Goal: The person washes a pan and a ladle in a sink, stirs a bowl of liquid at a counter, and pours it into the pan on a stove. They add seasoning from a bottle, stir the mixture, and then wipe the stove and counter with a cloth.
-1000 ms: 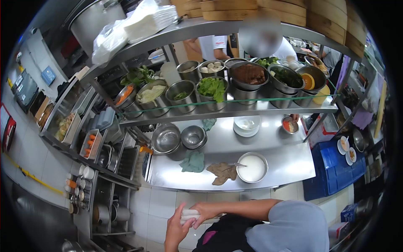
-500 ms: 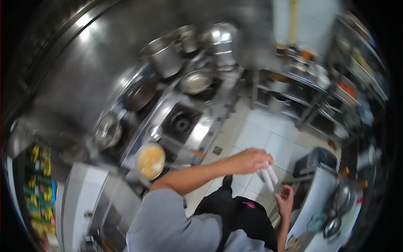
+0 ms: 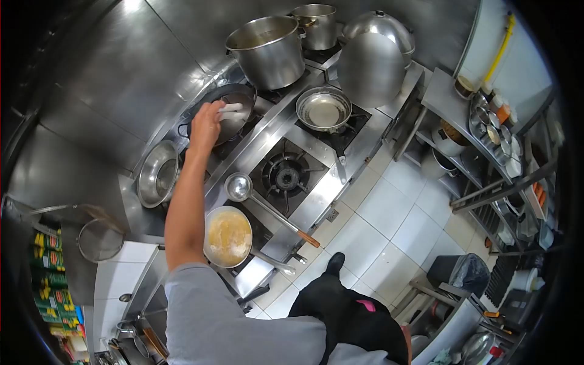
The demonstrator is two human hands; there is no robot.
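Note:
My left hand (image 3: 205,126) reaches out over a dark wok (image 3: 244,95) at the back of the stove, fingers closed on a white, elongated thing (image 3: 231,107) whose kind does not show. The white thing overlaps the wok's inside in this view. Close to my left forearm stands a steel bowl (image 3: 149,176). Nearer my body, a pan with yellow liquid (image 3: 229,236) rests on the front burner, and a ladle (image 3: 238,186) with a wooden handle end lies beside it. Of my right arm, only a sliver shows by my side; its hand is hidden.
Behind the wok is a tall pot (image 3: 271,61); to its right stand a smaller pot (image 3: 317,27) and a domed lid (image 3: 380,30). A frying pan (image 3: 323,109) sits by a bare burner (image 3: 287,175). Shelves (image 3: 450,100) and a lined bin (image 3: 459,274) stand at right.
My left hand has swung left, from in front of my body to over the wok, with the white thing in it. My right hand has dropped from sight. The view has turned toward the stove.

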